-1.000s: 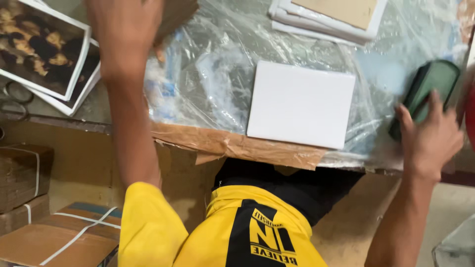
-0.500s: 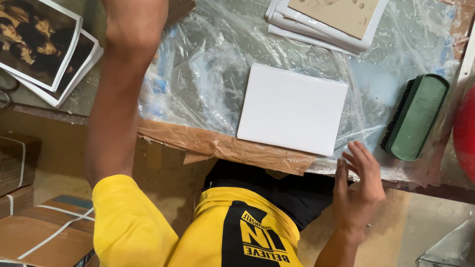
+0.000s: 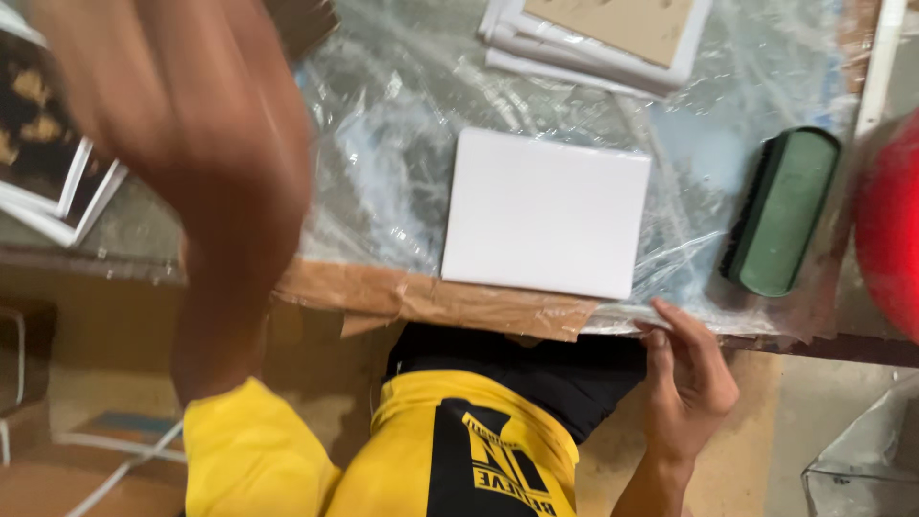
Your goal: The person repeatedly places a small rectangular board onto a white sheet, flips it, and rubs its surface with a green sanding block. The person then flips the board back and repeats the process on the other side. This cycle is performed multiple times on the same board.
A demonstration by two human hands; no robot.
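Note:
A blank white square panel (image 3: 546, 213) lies flat on the table's clear plastic sheet (image 3: 383, 144), near the front edge. My right hand (image 3: 687, 383) is below the panel's right corner with its fingers apart. The fingertips touch the table's front edge (image 3: 670, 321) and hold nothing. A green block with a black rim (image 3: 785, 213) lies to the right of the panel, apart from the hand. My left forearm (image 3: 206, 182) is blurred and reaches up across the left side. Its hand is out of the picture.
A stack of white panels (image 3: 598, 38) with a tan one on top lies at the far edge. Dark printed pictures (image 3: 43, 163) sit at the left. A red round thing (image 3: 890, 239) is at the right. Brown paper tape (image 3: 431, 299) lines the front edge. Tied boxes (image 3: 57, 450) stand on the floor.
My right hand has let go of the green block and come down to the table's front edge. My left arm has swung and is now blurred.

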